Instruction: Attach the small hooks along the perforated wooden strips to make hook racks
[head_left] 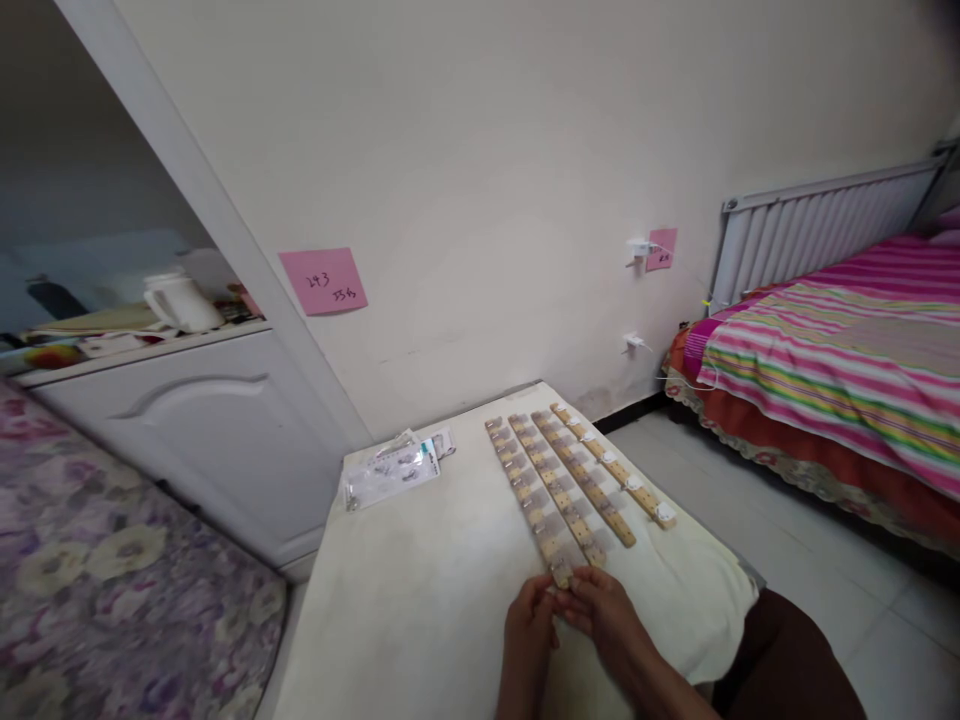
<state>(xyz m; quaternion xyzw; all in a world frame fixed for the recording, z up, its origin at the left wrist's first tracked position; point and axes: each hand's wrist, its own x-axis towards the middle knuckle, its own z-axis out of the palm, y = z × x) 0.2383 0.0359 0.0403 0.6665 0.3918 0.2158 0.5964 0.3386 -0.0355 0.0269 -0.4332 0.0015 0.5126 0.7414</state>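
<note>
Several wooden strips lie side by side on the white table, each carrying a row of small pieces. Clear plastic pieces sit along the leftmost strip (517, 485), the second strip (551, 480) and the third strip (585, 478). Along the rightmost strip (615, 465) the small pieces are white. My left hand (528, 622) and my right hand (606, 612) meet at the near end of the leftmost strip, fingers pinched close together. Whatever lies between the fingertips is too small and too covered to name.
Clear plastic packets (394, 472) lie at the back left of the table (405, 580), which stands against the wall. A floral-covered piece (127, 570) and a white cabinet (217, 420) with a white jug (182, 302) are left. A bed (825, 350) stands right.
</note>
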